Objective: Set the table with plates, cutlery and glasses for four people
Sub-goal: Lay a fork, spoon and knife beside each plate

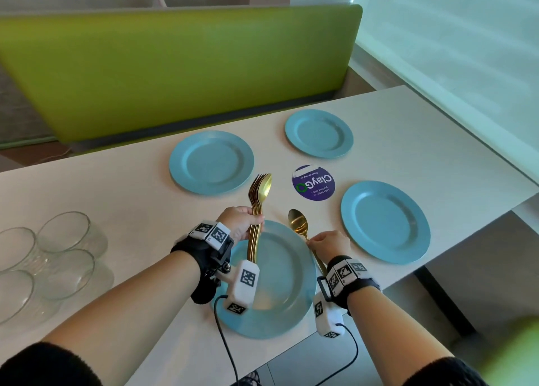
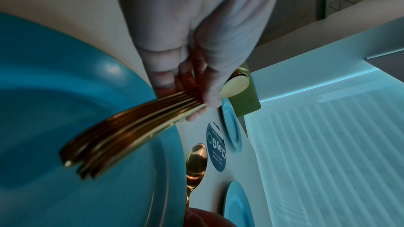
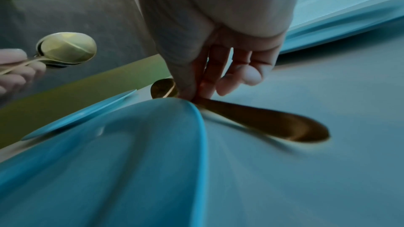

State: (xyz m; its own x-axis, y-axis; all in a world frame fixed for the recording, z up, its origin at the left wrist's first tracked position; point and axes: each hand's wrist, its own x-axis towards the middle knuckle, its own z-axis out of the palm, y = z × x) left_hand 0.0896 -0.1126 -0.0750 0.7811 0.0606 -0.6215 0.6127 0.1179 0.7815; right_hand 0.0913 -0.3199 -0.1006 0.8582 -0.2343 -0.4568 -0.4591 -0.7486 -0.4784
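Beside glasses (image 1: 49,257), perhaps four, plates (image 1: 211,162).

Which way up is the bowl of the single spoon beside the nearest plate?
Hollow side up: the spoon shows its shiny concave face beside the nearest plate, pinched by the right hand.

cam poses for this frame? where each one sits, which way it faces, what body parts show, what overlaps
Head: on the head, looking forward and down at table; both forearms, left hand, right hand.
Left wrist: looks along left hand at cutlery bundle over near plate.
Right wrist: looks along right hand pinching spoon.
Shared: near plate, spoon and bundle appear in all views.
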